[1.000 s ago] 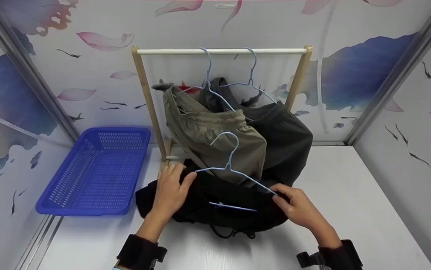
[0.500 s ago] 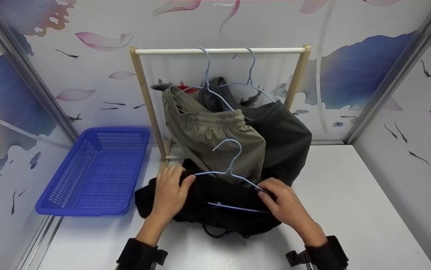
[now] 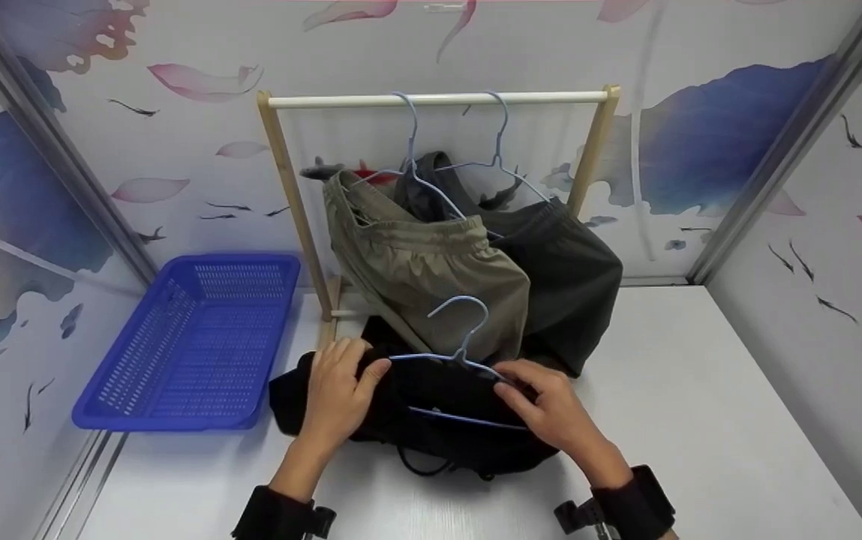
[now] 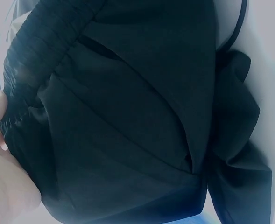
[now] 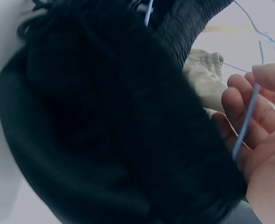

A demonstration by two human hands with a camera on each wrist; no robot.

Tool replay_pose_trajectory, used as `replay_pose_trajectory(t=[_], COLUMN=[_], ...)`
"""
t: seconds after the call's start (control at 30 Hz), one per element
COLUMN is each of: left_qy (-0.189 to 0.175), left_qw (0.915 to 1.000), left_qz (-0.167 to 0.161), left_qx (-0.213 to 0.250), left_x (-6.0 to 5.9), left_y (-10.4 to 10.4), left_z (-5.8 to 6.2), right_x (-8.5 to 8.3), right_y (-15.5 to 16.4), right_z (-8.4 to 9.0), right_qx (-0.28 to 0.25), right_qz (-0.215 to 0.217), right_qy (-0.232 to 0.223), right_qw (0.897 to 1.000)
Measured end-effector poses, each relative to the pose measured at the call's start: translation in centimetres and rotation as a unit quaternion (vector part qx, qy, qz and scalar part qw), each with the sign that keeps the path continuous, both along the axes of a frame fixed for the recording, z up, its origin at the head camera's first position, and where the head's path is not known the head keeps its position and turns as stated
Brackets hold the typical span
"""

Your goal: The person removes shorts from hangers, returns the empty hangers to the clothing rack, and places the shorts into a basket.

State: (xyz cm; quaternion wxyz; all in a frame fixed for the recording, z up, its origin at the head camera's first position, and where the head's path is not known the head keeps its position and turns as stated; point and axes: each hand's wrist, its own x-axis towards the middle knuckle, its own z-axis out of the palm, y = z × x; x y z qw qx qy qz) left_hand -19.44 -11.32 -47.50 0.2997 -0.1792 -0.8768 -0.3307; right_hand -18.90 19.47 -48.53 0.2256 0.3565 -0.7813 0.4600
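Observation:
A pair of black elastic-waist pants (image 3: pixel 468 450) lies bunched on the table, its dark cord looping at the front. A light-blue wire hanger (image 3: pixel 463 352) is partly inside the waist, its hook standing up and its lower bar showing in the opening. My left hand (image 3: pixel 339 382) grips the left side of the waistband, over that end of the hanger. In the left wrist view, the gathered waistband (image 4: pixel 27 79) sits by the fingers. My right hand (image 3: pixel 551 405) pinches the hanger's right arm; the right wrist view shows the blue wire (image 5: pixel 249 112) between thumb and fingers.
Behind stands a small rack (image 3: pixel 536 98) with wooden legs and a white rail. Khaki pants (image 3: pixel 446 262) and dark grey pants (image 3: pixel 573 262) hang there on blue hangers. A blue plastic basket (image 3: pixel 168 420) stands at the left. Printed walls surround the white table (image 3: pixel 701 420).
My right hand has slid left and slightly down along the hanger's arm, closer to its middle. The hook has sunk lower and shifted slightly right. My left hand has stayed nearly still.

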Motion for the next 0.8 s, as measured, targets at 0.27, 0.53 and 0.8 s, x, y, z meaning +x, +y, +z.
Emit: replay_pose_trajectory(t=[0.27,0.53,0.8], left_qy=[-0.008,-0.012,-0.025], left_qw=[1.0,0.9998,0.9988], left_qz=[-0.001,-0.003,-0.013], left_qx=[-0.001,0.017,0.041], left_x=[0.3,0.5,0.4], left_y=[-0.2,-0.5,-0.9], left_z=[-0.1,-0.1,-0.3], right_x=[0.1,0.0,-0.3], right_y=[-1.3,-2.1,-2.1], right_z=[-0.5,-0.7,-1.3], right_qx=[-0.035,-0.056,-0.063], right_qz=[-0.003,-0.001,-0.004], right_qy=[-0.055,-0.057,-0.008], right_qw=[0.998,0.997,0.998])
